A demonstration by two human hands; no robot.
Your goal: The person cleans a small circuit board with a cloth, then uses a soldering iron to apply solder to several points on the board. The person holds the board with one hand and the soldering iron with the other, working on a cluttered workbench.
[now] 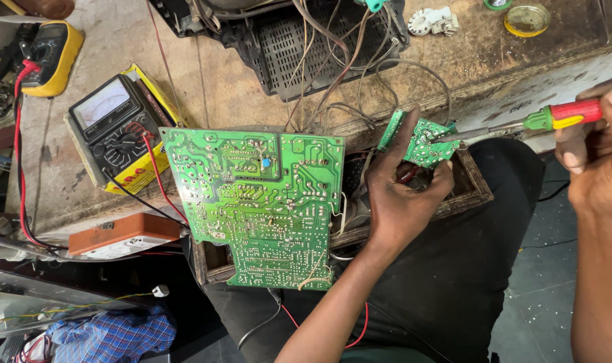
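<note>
Small board (423, 142) is sitting in the left hand (403, 195), pinched between thumb and fingers, held above the wooden tray (477, 185) on the person's lap, just right of the big board (265, 205). Head view: right hand (598, 158) is closed around the red-and-yellow handle of the screwdriver (521, 124), its metal tip touching the small board's face. Likely risks: the tip is pressing on a board held only by fingertips, so it could slip off and jab the thumb, or scrape solder tracks; wires (359, 87) running up to the black chassis (299, 40) could tug the board out of the grip. Small board is looking green, squarish, solder side up, dotted with silver joints, slightly tilted. Meter (114, 128) with red lead is lying on the bench, well apart to the left.
</note>
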